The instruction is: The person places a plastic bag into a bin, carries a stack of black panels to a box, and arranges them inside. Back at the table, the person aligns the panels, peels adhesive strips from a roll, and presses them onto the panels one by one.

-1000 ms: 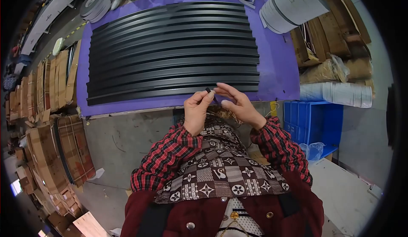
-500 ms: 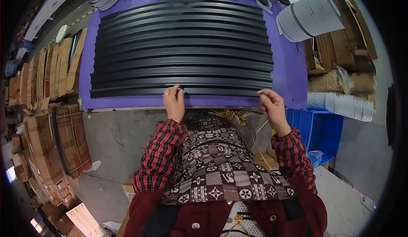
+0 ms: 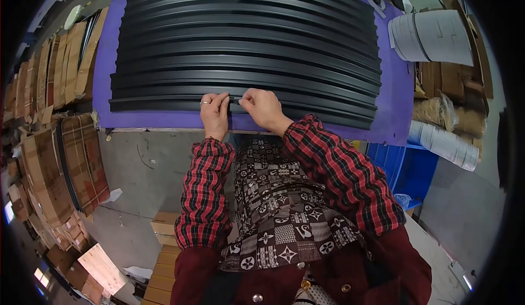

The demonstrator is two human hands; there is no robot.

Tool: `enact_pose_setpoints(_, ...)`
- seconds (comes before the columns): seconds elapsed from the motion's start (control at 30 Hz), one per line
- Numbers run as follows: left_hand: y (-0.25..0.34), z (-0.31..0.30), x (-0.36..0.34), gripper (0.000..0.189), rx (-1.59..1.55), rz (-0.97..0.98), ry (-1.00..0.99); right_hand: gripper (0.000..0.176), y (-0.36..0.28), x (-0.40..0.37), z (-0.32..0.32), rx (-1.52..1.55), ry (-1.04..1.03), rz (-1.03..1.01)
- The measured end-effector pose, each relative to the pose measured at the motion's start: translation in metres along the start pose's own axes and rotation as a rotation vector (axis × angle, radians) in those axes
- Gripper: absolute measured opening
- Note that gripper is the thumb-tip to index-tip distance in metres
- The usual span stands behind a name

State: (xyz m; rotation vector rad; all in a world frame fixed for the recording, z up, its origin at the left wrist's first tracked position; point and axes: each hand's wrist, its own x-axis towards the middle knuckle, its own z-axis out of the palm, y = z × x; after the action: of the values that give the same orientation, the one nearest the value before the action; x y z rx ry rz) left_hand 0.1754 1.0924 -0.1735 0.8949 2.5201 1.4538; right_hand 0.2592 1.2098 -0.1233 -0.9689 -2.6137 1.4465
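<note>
Long black ribbed strips [image 3: 246,48] lie side by side on a purple tabletop [image 3: 104,91]. At the near edge of the strips, my left hand [image 3: 215,112] is closed in a pinch, with a ring on one finger. My right hand [image 3: 266,109] is just right of it, thumb and fingers pinched together over the nearest strip. A small dark piece seems to span the gap between the two sets of fingertips, too small to name. What each hand grips is mostly hidden by the fingers.
White rolled material [image 3: 432,36] stands at the table's right corner. Cardboard boxes [image 3: 82,160] are stacked on the left, and a blue bin [image 3: 418,171] sits below the table on the right. A patterned apron [image 3: 284,217] covers my lap.
My right hand has moved left from the right part of the near edge to beside my left hand. The left hand stays near the same strip. My view has shifted somewhat.
</note>
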Motion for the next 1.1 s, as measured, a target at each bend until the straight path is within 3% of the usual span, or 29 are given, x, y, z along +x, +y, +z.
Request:
enact_pose_setpoints(0.6,0.001,-0.005,0.004,0.012,0.03,0.055,-0.073,0.015,0.0,0.015,0.023,-0.148,0.035,0.049)
enact_pose_setpoints(0.7,0.002,-0.001,0.004,0.013,-0.007,-0.103,-0.09,0.014,0.004,0.004,0.013,-0.188,0.02,-0.057)
enact_pose_setpoints(0.77,0.002,-0.001,0.005,0.013,-0.02,-0.123,-0.067,0.016,0.013,-0.012,-0.002,-0.572,0.076,-0.171)
enact_pose_setpoints(0.8,0.002,-0.001,0.005,0.013,-0.024,-0.122,-0.069,0.03,0.023,-0.021,-0.014,-0.688,0.06,-0.171)
enact_pose_setpoints(0.87,0.004,-0.002,0.006,0.013,-0.011,-0.097,-0.07,0.028,0.058,-0.04,-0.035,-0.698,0.118,-0.188)
enact_pose_setpoints(0.97,0.0,-0.002,0.007,0.012,-0.007,-0.078,-0.082,0.022,0.083,-0.075,-0.063,-0.484,0.2,-0.213)
enact_pose_setpoints(1.1,0.002,-0.004,0.01,0.012,-0.025,-0.061,-0.106,0.029,0.099,-0.11,-0.094,-0.283,0.338,-0.221)
